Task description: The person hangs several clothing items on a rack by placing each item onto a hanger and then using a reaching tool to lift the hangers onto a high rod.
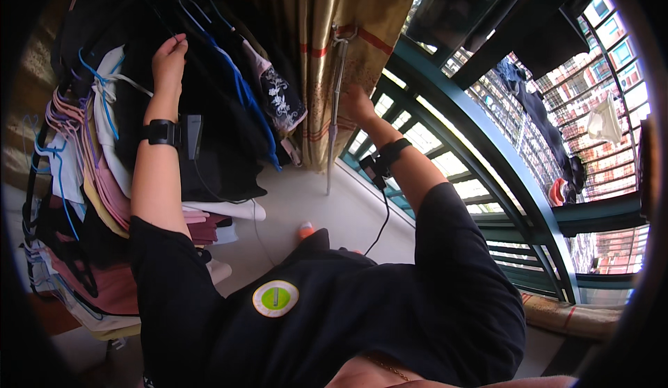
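Observation:
My left hand (169, 59) is raised among hanging clothes, its thumb and fingers brought together. Black cloth (219, 127) hangs in the dark behind it, and I cannot tell whether the fingertips pinch a hanger or the fabric. Close by hang a blue garment (242, 96) and a dark garment with white floral embroidery (279, 96). My right hand (357, 105) is against or just in front of the gold-brown curtain (321, 2), beside a slim metal pole (335, 106) with a hooked top. Shadow hides its fingers, so its grip on pole or curtain is unclear.
At left, a black rack (34, 179) bears several garments on blue and pink hangers (65, 114). To the right is a green-framed window (480, 122) with bars; laundry (537, 106) hangs beyond it. Cables run from both wrist devices. Pale floor (292, 200) lies below.

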`<action>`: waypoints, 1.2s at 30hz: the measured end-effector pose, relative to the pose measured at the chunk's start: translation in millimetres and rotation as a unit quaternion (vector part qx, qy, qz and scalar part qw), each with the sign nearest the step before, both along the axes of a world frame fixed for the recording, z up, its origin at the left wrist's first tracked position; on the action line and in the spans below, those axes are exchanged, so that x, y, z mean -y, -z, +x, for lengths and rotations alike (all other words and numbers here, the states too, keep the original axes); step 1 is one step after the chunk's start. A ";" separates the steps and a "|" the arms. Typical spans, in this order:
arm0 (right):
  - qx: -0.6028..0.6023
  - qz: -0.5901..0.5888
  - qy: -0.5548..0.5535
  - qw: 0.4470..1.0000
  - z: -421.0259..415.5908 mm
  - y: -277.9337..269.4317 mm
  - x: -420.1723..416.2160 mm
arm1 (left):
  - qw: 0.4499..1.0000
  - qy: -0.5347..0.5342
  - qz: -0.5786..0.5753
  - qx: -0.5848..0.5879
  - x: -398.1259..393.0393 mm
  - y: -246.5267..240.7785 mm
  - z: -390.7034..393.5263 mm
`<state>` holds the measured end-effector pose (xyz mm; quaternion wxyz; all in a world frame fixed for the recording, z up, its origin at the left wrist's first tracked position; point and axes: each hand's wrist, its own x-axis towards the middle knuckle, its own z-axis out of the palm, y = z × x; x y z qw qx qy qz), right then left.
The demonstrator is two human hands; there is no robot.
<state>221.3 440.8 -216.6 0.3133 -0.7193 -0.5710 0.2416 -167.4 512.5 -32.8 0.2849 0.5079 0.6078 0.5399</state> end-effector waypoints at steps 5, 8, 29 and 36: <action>-0.111 -0.006 0.015 0.994 -5.0 55.0 -71.0 | 0.999 0.024 0.017 0.039 8.2 -4.2 0.2; -0.146 0.044 0.016 0.988 -12.5 65.7 -68.5 | 0.996 0.055 0.022 0.069 15.3 -16.0 -5.7; -0.242 0.020 -0.437 0.866 -44.8 -86.0 193.3 | 0.957 0.277 0.021 0.077 273.7 -146.4 33.4; -0.306 0.010 -0.467 0.829 -24.7 -115.4 280.8 | 0.938 0.330 -0.020 0.102 363.8 -163.0 90.8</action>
